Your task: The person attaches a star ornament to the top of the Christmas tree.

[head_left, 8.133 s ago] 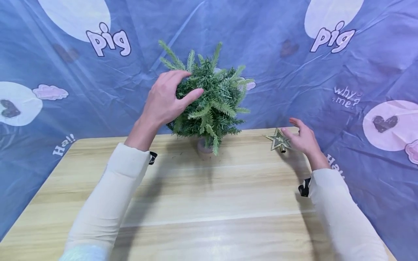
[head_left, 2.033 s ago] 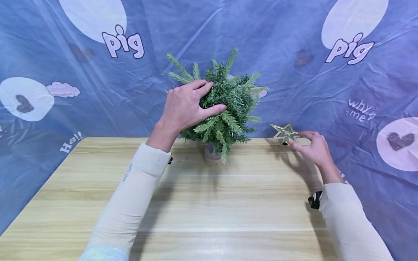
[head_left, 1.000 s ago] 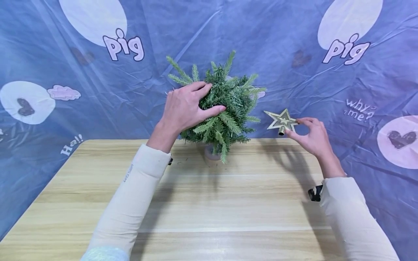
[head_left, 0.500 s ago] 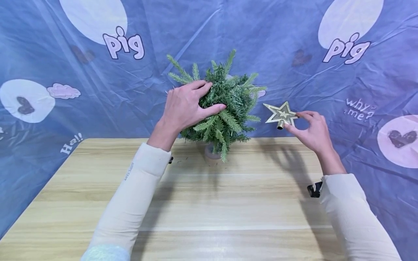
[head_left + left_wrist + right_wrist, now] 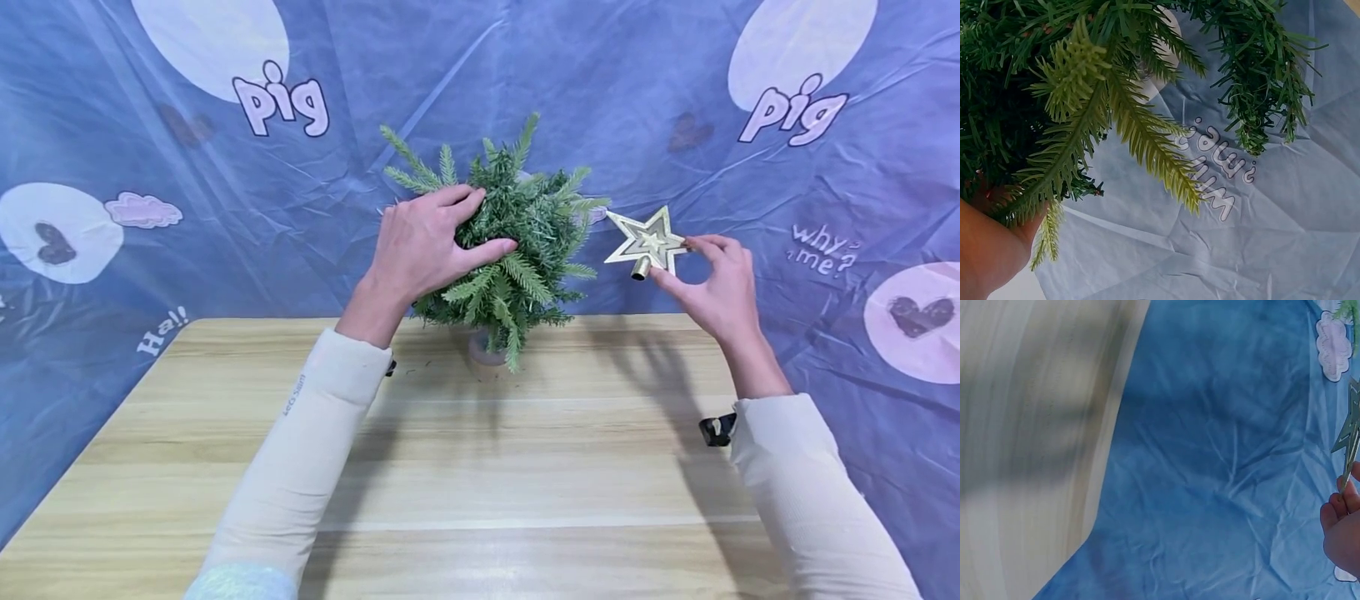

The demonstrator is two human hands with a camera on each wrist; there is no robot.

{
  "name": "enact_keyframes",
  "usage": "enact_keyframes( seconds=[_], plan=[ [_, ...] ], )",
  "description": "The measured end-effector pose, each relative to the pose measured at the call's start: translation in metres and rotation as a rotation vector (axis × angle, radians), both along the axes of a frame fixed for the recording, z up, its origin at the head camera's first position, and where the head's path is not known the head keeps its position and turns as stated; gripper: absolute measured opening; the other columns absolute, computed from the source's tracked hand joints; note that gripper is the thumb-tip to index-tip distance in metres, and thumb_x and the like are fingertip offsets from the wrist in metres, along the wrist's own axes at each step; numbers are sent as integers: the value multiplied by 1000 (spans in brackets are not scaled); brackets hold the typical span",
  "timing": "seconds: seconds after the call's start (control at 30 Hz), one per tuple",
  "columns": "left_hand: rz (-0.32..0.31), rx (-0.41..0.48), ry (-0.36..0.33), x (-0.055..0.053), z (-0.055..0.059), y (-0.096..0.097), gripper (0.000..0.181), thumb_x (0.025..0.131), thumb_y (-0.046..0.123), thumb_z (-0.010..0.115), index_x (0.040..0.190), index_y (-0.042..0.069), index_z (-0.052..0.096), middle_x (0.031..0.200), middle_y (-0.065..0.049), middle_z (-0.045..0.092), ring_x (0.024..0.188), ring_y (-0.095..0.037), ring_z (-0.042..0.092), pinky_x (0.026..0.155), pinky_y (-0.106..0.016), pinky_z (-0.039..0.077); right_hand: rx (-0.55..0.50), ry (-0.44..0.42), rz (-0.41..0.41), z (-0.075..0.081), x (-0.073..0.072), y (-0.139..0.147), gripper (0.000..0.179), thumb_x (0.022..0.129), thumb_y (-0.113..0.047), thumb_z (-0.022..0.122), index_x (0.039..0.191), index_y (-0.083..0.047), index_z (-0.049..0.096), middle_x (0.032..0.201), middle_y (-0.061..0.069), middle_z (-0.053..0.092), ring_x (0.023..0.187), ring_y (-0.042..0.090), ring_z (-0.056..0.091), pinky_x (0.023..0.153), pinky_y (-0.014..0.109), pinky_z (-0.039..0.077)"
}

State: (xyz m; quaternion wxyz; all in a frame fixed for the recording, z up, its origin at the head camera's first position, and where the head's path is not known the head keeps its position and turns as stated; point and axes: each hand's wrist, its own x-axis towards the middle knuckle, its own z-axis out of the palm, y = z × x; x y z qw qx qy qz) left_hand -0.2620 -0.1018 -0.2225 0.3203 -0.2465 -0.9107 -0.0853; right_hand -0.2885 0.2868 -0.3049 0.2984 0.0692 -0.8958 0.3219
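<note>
A small artificial Christmas tree (image 5: pixel 517 233) stands upright in a pale round base (image 5: pixel 486 348) near the table's back edge. My left hand (image 5: pixel 420 242) grips its upper left side, the thumb in front and the fingers partly hidden among the branches. Green sprigs (image 5: pixel 1147 131) fill the upper left wrist view, with part of the same hand at lower left. To the right of the tree, my right hand (image 5: pixel 723 292) pinches a gold star tree topper (image 5: pixel 651 242) by its right side, above the table. The topper's short socket (image 5: pixel 641 268) points down.
The wooden table (image 5: pixel 450 467) ends at the back against a blue printed cloth (image 5: pixel 360 67). Few tiny green bits (image 5: pixel 427 363) lie left of the tree's base. Black wrist cameras (image 5: pixel 717 429) sit at the cuffs.
My right hand has pinched the star topper, lifted it off the table and raised it higher, turning its face more toward the head view. My left hand has moved further in over the tree.
</note>
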Motion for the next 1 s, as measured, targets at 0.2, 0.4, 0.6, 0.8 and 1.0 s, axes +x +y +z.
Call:
enact_keyframes(
  seconds=[0.2, 0.4, 0.6, 0.8, 1.0],
  plan=[
    [-8, 4, 1, 0, 3, 1, 82, 84, 78, 59, 138, 16, 65, 138, -3, 64, 103, -31, 72, 59, -40, 56, -22, 32, -2, 12, 5, -5, 63, 80, -28, 83, 129, 7, 64, 135, 23, 53, 120, 40, 42, 95, 50, 32],
    [-30, 25, 14, -3, 3, 4, 80, 84, 76, 61, 137, 15, 66, 135, -3, 65, 99, -30, 72, 56, -39, 54, -44, 46, -22, 21, 8, -9, 64, 79, -30, 83, 130, 5, 65, 135, 20, 54, 120, 37, 43, 95, 47, 32],
    [-39, 32, 0, -5, 3, 4, 81, 84, 76, 60, 138, 16, 65, 133, -2, 66, 94, -29, 72, 54, -37, 51, -87, 49, -27, 25, 6, -18, 65, 79, -30, 84, 131, 4, 64, 135, 18, 55, 122, 35, 43, 98, 45, 32],
    [-15, 35, -13, -3, 3, -1, 82, 84, 78, 59, 138, 17, 65, 133, 0, 66, 96, -29, 72, 55, -39, 51, -138, 82, -11, 28, 3, -30, 63, 79, -32, 84, 129, 2, 66, 132, 16, 58, 121, 32, 45, 99, 44, 32],
    [-32, 37, -3, -4, 2, -2, 81, 84, 76, 60, 138, 16, 66, 131, -2, 67, 92, -30, 72, 54, -39, 51, -196, 100, -10, 28, 3, -36, 62, 78, -32, 84, 128, 1, 68, 130, 15, 60, 122, 32, 47, 103, 44, 32]
  ],
)
